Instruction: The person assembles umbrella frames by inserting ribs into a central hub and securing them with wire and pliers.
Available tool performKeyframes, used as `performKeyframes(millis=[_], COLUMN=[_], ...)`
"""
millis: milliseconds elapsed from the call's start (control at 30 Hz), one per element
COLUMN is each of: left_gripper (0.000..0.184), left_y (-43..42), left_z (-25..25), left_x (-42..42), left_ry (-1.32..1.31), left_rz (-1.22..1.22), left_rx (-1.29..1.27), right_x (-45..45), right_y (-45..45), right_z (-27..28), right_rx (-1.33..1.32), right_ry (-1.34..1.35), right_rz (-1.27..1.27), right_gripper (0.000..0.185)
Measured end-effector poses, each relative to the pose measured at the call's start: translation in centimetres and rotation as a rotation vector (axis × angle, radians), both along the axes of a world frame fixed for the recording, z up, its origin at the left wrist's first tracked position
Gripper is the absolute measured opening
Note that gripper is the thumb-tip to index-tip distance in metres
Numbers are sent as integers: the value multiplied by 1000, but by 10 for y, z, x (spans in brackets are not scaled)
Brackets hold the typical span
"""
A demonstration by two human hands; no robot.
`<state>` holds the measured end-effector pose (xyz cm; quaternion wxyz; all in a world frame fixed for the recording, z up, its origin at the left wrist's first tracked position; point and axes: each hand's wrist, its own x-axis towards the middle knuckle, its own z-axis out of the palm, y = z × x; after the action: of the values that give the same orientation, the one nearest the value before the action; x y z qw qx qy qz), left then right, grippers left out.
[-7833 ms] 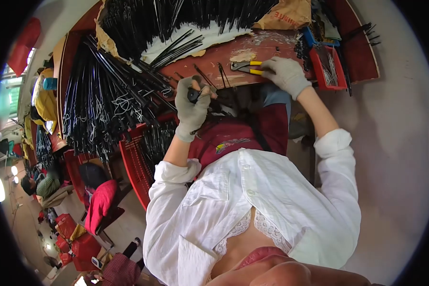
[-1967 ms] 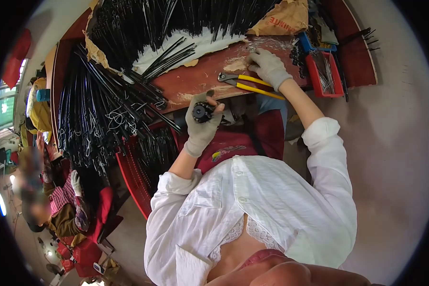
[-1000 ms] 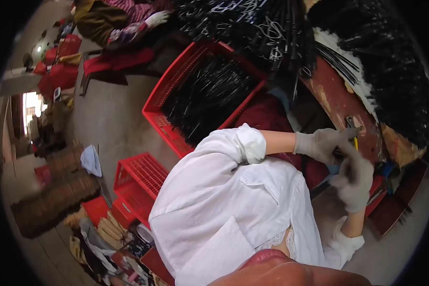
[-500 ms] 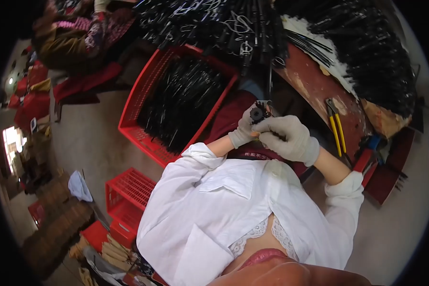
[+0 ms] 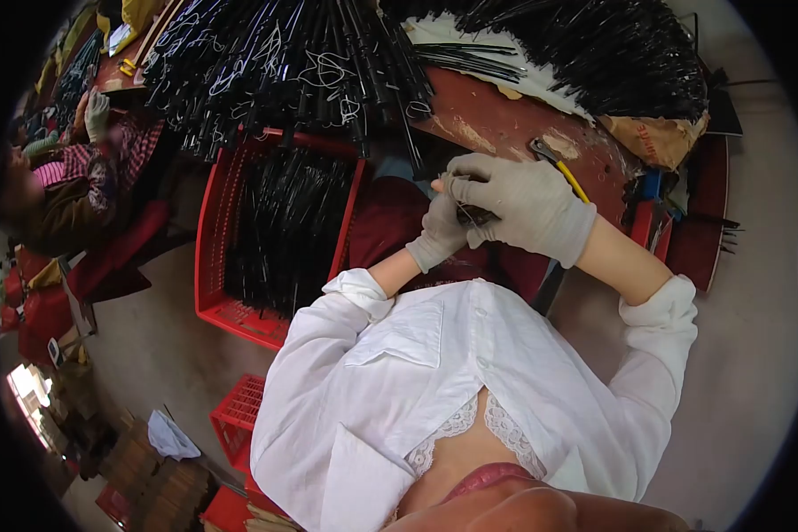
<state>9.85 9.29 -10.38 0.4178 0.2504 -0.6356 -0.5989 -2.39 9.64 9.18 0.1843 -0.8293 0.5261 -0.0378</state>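
Note:
In front of my waist, my left hand (image 5: 439,228), in a pale grey work glove, is closed round a dark umbrella frame part (image 5: 477,215). Most of that part is hidden behind the fingers. My right hand (image 5: 523,202), gloved the same way, bends over it from the right with its fingers curled and pressed together. A thin thread or wire seems to show at the fingertips, but what they pinch is too small to make out. Beyond the hands, black umbrella frames (image 5: 328,62) lie in a heap, some with loose white cords.
Left of my hands stands a red plastic crate (image 5: 206,257) full of black rods. Yellow-handled pliers (image 5: 563,168) lie on the worn red table (image 5: 470,111). More black frames (image 5: 594,53) are piled at the back right. At far left another person (image 5: 71,177) sits, one glove raised.
The view has swung to the right, so crate and table appear further left. My right hand has risen and now covers the round toothed black hub that showed in my left hand.

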Motion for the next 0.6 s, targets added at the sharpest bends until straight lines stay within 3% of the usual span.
performKeyframes(millis=[67,133,167,233,267,333,367,400,433,500,567,600], left_gripper=[58,58,56,54,52,49,49,49,51,54,57,59], left_y=[2,4,8,8,7,5,8,11,9,4,8,13], left_z=[-9,-9,2,14,16,7,7,7,-4,-26,-9,-23], left_x=[9,12,14,11,11,13,16,16,16,14,25,28], left_ry=[-91,-155,90,326,281,-43,-53,-152,-195,-271,-364,-228], left_rz=[-76,-123,-168,-221,-245,-164,-164,-109,-101,-37,-53,-75], left_rx=[-25,-18,337,695,759,121,121,129,-39,-376,-319,-91], right_x=[2,2,2,4,2,-3,1,6,11,14,6,6], right_y=[1,2,3,6,6,2,3,5,8,15,18,19], right_z=[-10,-12,-10,-8,-5,-5,-5,-4,-3,-24,-31,-32], right_rx=[-30,140,130,166,156,174,173,151,129,-20,-34,29], right_ry=[16,-18,-12,-322,-406,-508,-517,-244,32,149,-43,-120], right_rz=[9,-76,-91,-82,-98,-104,-104,-62,-23,-38,-56,-101], right_gripper=[62,59,59,55,54,51,51,49,46,44,48,56])
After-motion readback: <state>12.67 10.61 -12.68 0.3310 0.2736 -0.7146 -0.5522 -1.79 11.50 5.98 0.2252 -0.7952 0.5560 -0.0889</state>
